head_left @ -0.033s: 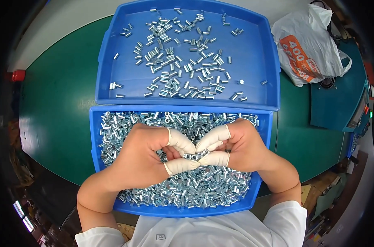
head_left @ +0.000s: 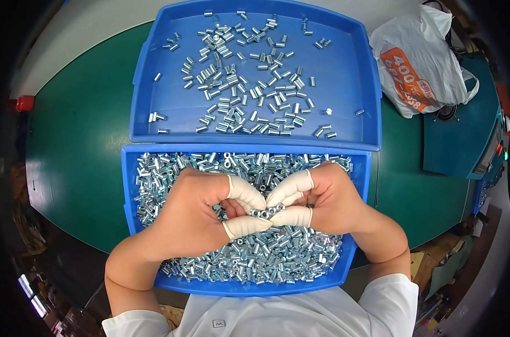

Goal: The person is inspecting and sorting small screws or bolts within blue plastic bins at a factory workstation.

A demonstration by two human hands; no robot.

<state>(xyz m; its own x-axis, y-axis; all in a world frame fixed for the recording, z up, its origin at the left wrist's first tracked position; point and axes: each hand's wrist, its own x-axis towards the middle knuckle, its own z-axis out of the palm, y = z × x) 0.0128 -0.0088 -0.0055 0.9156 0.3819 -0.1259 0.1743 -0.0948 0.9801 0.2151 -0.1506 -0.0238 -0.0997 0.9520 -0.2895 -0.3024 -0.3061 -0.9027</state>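
Fingertips of the left hand (head_left: pixel 196 210) and right hand (head_left: pixel 328 199) were pinched on a short row of small shiny metal sleeves (head_left: pixel 267 212), held over the full blue plastic tray (head_left: pixel 130 196). The row was best kept straight and squeezed gently.

Both hands are meeting at the middle, the left hand (head_left: pixel 196 210) and right hand (head_left: pixel 322 197) pinching with capped thumbs and forefingers (head_left: pixel 245 191), forearms angling inward.
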